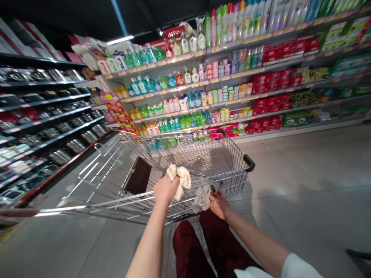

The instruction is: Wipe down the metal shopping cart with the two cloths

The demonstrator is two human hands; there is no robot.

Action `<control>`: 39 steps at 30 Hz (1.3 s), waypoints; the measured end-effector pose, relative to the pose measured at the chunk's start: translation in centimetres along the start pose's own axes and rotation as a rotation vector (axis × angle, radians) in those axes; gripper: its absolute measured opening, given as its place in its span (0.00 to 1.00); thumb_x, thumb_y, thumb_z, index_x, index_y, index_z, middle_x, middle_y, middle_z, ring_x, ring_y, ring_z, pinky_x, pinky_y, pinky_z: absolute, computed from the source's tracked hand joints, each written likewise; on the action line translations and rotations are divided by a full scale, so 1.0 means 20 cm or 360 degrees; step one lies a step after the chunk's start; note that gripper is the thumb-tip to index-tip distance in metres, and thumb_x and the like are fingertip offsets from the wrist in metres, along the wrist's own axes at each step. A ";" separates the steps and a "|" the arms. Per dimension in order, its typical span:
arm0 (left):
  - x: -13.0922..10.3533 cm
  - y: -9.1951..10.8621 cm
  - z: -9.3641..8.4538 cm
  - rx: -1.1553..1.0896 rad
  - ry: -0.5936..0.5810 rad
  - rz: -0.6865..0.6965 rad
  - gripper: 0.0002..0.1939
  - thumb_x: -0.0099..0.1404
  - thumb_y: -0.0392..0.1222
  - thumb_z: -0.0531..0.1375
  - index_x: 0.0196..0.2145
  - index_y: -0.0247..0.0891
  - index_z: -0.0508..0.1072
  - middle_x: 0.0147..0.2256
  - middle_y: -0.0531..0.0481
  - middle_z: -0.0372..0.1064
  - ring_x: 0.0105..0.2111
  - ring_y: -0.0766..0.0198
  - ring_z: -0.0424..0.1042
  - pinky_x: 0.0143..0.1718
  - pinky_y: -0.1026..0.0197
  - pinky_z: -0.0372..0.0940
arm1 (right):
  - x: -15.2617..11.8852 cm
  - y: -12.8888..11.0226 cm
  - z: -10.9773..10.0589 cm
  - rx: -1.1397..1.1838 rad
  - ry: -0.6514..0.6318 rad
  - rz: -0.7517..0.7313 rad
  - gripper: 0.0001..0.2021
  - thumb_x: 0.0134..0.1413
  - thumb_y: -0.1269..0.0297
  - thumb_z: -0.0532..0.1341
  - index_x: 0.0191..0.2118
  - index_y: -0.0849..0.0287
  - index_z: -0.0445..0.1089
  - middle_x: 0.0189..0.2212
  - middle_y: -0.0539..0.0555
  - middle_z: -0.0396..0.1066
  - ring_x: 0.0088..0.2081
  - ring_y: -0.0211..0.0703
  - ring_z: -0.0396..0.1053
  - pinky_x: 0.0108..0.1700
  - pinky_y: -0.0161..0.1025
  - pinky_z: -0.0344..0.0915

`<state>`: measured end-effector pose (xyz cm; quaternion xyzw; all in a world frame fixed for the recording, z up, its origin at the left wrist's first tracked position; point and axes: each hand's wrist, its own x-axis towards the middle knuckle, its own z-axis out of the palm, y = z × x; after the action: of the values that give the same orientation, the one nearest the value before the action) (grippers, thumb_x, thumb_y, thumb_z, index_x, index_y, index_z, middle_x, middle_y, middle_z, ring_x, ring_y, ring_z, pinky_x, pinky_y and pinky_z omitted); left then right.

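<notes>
In front of me stands a metal shopping cart [220, 162], its basket bare wire with a dark brown panel [138, 175] at the child-seat end. My left hand [165, 190] is closed around a cream-coloured cloth [183, 178] at the cart's near top rail. Lower and to the right, my right hand [219, 204] pinches a greyish, dirty-looking cloth [202, 199] beside the near side of the basket. Part of each cloth is hidden by the fingers.
Shelves [199, 85] of pump bottles, jars and red packs run behind the cart. On the left, another shelf unit [43, 104] carries shiny metal cookware. Grey tiled floor [295, 177] extends to the right. A dark object [358, 255] shows at the lower right edge.
</notes>
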<state>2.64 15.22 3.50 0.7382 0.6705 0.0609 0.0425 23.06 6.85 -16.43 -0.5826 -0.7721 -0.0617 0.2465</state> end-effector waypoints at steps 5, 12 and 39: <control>0.00 0.00 -0.01 0.0006 0.0004 0.0002 0.25 0.64 0.55 0.44 0.43 0.39 0.73 0.38 0.37 0.76 0.41 0.43 0.75 0.38 0.52 0.64 | 0.02 0.10 -0.07 -0.0087 0.0367 -0.0203 0.12 0.55 0.73 0.58 0.40 0.53 0.76 0.41 0.53 0.76 0.51 0.48 0.67 0.60 0.51 0.55; 0.00 0.00 -0.01 -0.0013 -0.0020 0.0002 0.26 0.64 0.56 0.44 0.45 0.40 0.72 0.40 0.37 0.76 0.42 0.42 0.75 0.39 0.51 0.64 | -0.05 0.17 0.02 -0.0154 0.0401 -0.0234 0.16 0.51 0.76 0.59 0.43 0.51 0.76 0.37 0.53 0.76 0.46 0.47 0.69 0.55 0.46 0.60; 0.00 0.01 -0.02 0.0017 -0.0027 0.0005 0.26 0.65 0.56 0.42 0.44 0.39 0.71 0.41 0.35 0.75 0.43 0.41 0.74 0.40 0.50 0.65 | -0.19 0.36 -0.01 -0.0071 0.0260 0.0440 0.18 0.31 0.78 0.56 0.31 0.59 0.77 0.37 0.59 0.76 0.44 0.52 0.71 0.48 0.46 0.69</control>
<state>2.83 15.20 3.93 0.7400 0.6692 0.0512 0.0442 30.53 5.77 -19.38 -0.6816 -0.6604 -0.0916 0.3015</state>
